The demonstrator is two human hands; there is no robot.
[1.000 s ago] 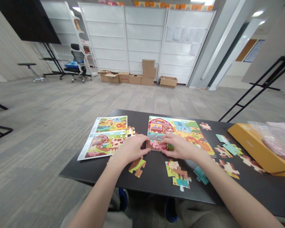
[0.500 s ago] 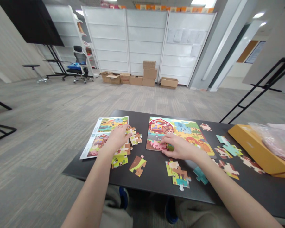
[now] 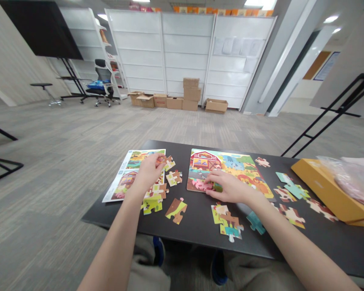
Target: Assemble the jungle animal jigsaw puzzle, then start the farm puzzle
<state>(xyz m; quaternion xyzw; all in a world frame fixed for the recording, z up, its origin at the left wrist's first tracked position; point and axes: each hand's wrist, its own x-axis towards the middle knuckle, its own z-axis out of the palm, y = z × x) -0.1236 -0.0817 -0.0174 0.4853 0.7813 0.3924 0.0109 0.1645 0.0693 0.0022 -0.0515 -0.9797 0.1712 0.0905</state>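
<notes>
My left hand [image 3: 151, 169] is over the printed picture sheet [image 3: 111, 193], its fingertips pinched on a brownish jigsaw piece [image 3: 161, 160] that they partly cover. Just right of those fingers lies another jigsaw piece [image 3: 169, 163], with a cream-and-brown piece [image 3: 174, 178] below it. Several overlapping pieces [image 3: 152, 204] lie beside the wrist. My right hand [image 3: 224, 185] rests on the lower left of the farm-animal puzzle board [image 3: 234, 161], near the pink pig. Its fingers are loosely bent with thumb apart, and I see no loose piece in them.
A brown-and-green piece [image 3: 176, 211] and a small joined cluster [image 3: 227, 221] lie near the black table's [image 3: 197, 230] front edge. Teal [image 3: 256, 223] and brown-white pieces [image 3: 292, 215] are around my right forearm. A yellow box [image 3: 330, 188] holding plastic wrapping stands at the right.
My left hand has drawn back slightly, and its spread fingers have closed on a piece. Pieces beside it have shifted apart. My right hand has hardly moved.
</notes>
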